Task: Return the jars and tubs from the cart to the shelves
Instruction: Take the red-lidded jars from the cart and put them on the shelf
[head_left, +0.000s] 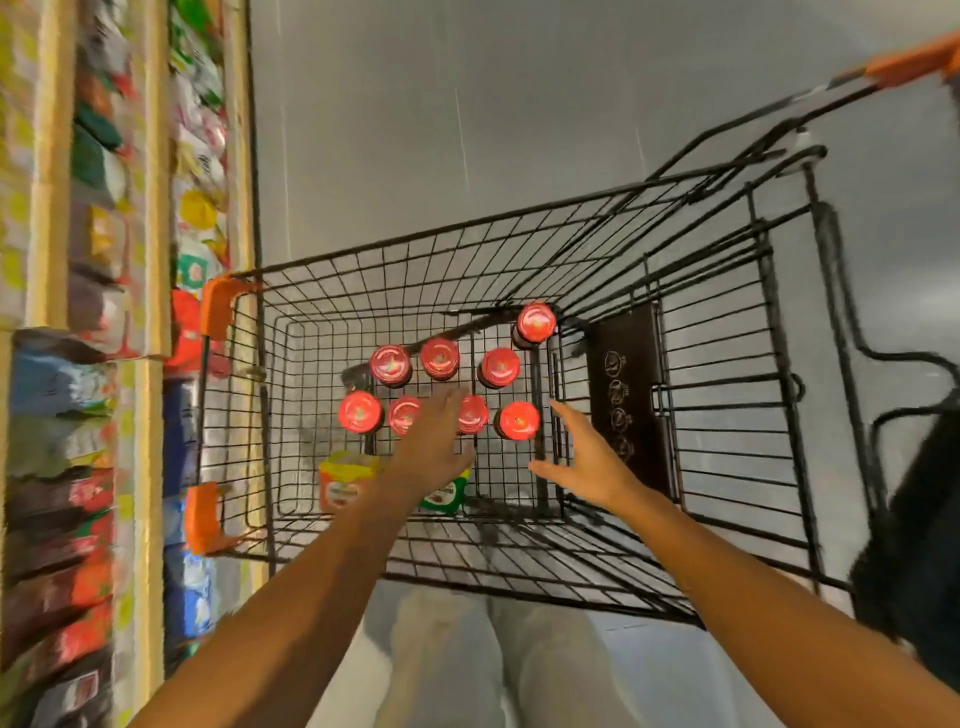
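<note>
Several dark jars with red lids (440, 358) stand upright in two rows on the floor of a black wire cart (670, 364); one more red-lidded jar (536, 322) stands apart at the back. My left hand (434, 441) reaches down into the cart, fingers apart, just over the front row between two lids. My right hand (587, 462) is open too, held beside the front-right jar (518, 420) and not touching it. An orange-and-yellow tub (343, 480) and a green tub (447, 493) lie near the cart's front edge, partly hidden by my left arm.
Shelves (150, 208) packed with colourful packets run along the left, close to the cart's orange corner bumpers (221, 301). The cart's orange handle (904, 65) points to the upper right. Grey floor lies beyond. A dark object (914, 545) stands at the right edge.
</note>
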